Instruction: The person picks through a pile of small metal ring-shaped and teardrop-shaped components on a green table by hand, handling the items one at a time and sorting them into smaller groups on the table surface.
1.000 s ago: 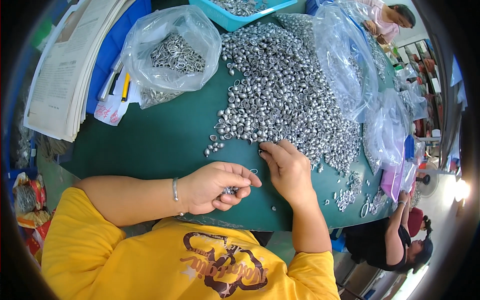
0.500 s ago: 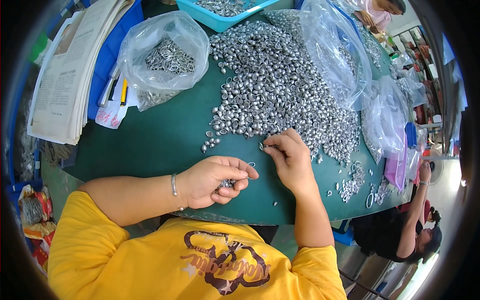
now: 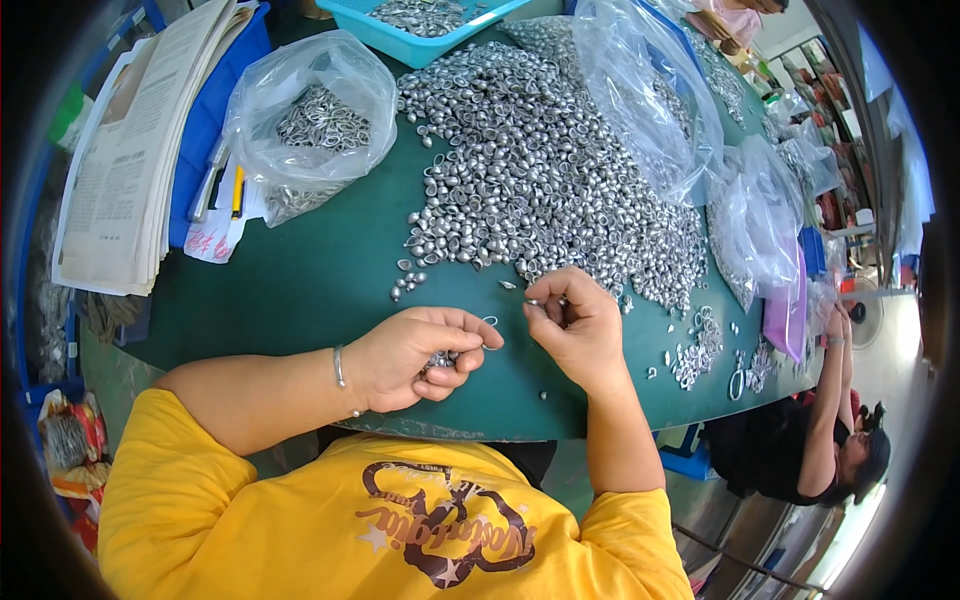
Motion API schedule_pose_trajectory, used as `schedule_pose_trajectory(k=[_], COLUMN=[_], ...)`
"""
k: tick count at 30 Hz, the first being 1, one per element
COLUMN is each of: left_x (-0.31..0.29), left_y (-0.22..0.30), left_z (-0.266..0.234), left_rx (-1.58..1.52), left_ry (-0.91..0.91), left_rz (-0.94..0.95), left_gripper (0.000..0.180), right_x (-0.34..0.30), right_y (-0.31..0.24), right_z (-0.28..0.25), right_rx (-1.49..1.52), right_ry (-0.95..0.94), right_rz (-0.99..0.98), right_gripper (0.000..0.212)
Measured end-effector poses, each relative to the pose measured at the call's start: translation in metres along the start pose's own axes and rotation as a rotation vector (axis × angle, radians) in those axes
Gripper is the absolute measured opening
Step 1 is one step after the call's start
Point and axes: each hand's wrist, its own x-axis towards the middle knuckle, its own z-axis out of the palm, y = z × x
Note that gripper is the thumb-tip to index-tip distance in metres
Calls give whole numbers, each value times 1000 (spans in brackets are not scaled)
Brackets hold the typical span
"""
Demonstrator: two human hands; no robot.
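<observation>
My left hand (image 3: 412,362) is half closed over the green table, with several small silver metal pieces (image 3: 440,362) in its curled fingers. A thin oval metal ring (image 3: 490,321) sticks out at its thumb and index fingertips. My right hand (image 3: 582,328) is at the near edge of a wide pile of small hollow silver teardrop-shaped pieces (image 3: 530,170). Its thumb and index finger pinch a small silver piece (image 3: 533,302), partly hidden by the fingers. One loose silver piece (image 3: 508,285) lies just left of these fingertips.
Clear bags of metal rings (image 3: 325,120) and parts (image 3: 755,210) flank the pile. A light-blue basket (image 3: 420,50) stands behind it. Papers (image 3: 140,150) and a yellow-handled cutter (image 3: 238,190) are at left. Loose links (image 3: 695,350) lie at right; two other people are beyond.
The view has shifted slightly. My right fingertips have drawn a little to the right, away from a silver piece that was beside them. My left hand keeps its pieces and ring.
</observation>
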Motion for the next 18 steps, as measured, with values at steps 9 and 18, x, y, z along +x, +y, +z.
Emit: schedule_pose_trajectory(k=[9, 18], left_x=[0, -1], left_y=[-1, -3], left_z=[-3, 3], left_rx=[0, 8], left_ry=[-5, 42], left_rz=[20, 23], left_gripper=[18, 23], right_x=[-48, -60], right_y=[-1, -14], right_z=[-28, -16], right_rx=[453, -147], right_ry=[-127, -60], right_rz=[388, 68], right_gripper=[11, 11])
